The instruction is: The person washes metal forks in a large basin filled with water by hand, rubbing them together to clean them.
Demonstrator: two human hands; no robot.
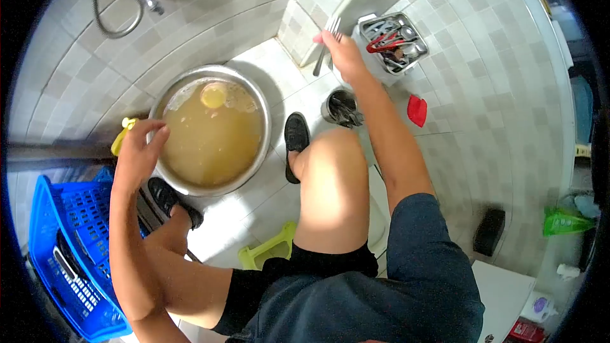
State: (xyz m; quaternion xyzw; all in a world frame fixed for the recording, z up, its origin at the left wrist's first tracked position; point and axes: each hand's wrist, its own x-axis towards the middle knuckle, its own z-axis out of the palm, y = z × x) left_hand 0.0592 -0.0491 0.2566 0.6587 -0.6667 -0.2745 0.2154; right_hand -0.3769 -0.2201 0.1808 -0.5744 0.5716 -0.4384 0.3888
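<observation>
My right hand (341,54) is closed around metal forks (333,27), whose tines point up past my fingers, beside a metal basket (420,55) of utensils. Below it on the floor stands a round metal container (327,109) with cutlery (343,109) in it. My left hand (141,146) hangs at the left rim of a large metal basin (265,133), fingers bent and thumb apart, with nothing seen between them. Cloudy yellowish water (213,136) fills the basin, and a round yellow item (213,96) sits near its far side.
A blue plastic basket (47,228) stands at the lower left. Between my legs is a green stool (270,251). A yellow item (121,139) lies behind my left hand. A red item (417,110) and a dark brush-like block (489,231) are at the right. A shower hose (96,6) hangs upper left.
</observation>
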